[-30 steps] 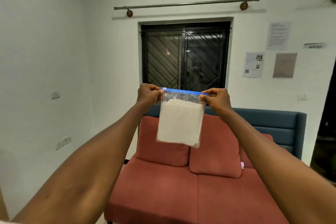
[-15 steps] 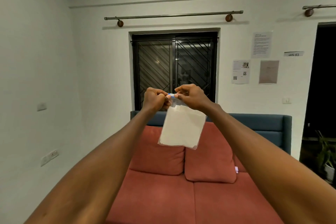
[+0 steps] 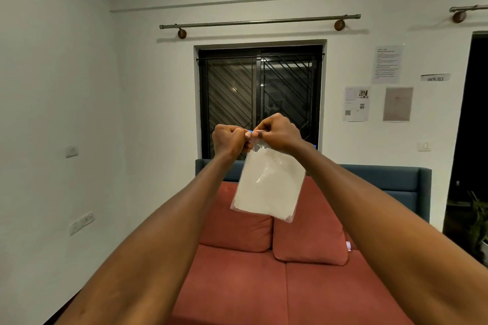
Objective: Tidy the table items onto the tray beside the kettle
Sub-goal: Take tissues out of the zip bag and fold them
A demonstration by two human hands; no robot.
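Observation:
I hold a clear zip bag with a white folded sheet inside up in front of me, at arm's length. My left hand and my right hand meet at the bag's top, both pinching its blue zip strip, of which only a small bit shows between my fingers. The bag hangs below my hands, tilted slightly. No table, tray or kettle is in view.
Straight ahead stands a sofa with red cushions and a blue back, under a dark barred window. Papers hang on the white wall to the right. A dark doorway and a potted plant are at the far right.
My hands, a bag's width apart on the zip strip a second ago, have come together at its top middle. My view has tilted slightly, so the sofa sits lower.

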